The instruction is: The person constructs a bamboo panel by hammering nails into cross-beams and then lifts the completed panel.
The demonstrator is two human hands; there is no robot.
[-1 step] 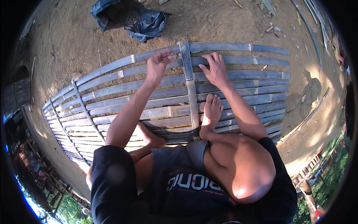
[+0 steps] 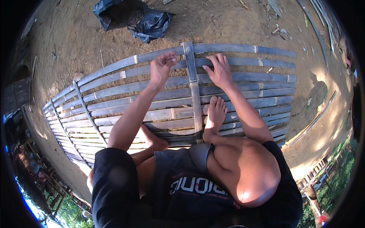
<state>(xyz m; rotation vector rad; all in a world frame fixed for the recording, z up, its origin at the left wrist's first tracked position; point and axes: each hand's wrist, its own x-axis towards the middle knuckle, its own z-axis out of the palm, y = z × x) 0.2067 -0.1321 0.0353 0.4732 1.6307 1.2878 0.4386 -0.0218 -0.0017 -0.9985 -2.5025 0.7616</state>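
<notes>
Outdoor yard, by its bare earth (image 2: 224,22) (greenery (image 2: 334,184) beyond).

a crumpled black plastic bag (image 2: 153,27) lies on brown soil (image 2: 232,24), a thin pole (image 2: 314,121) toward the right

The bamboo slats (image 2: 232,48) are showing smoky blue-grey, pale tan bands striping them at the joints. The crosspiece (image 2: 194,88) is running from slate grey near twelve o'clock into straw brown toward six. At eleven, the plastic bag (image 2: 154,27) is gleaming blue-black. The shirt (image 2: 178,203) at six is wearing white-and-red print on black. Brown earth (image 2: 327,142) is dappling pale gold around three; foliage (image 2: 336,190) is glowing green at four.
</notes>
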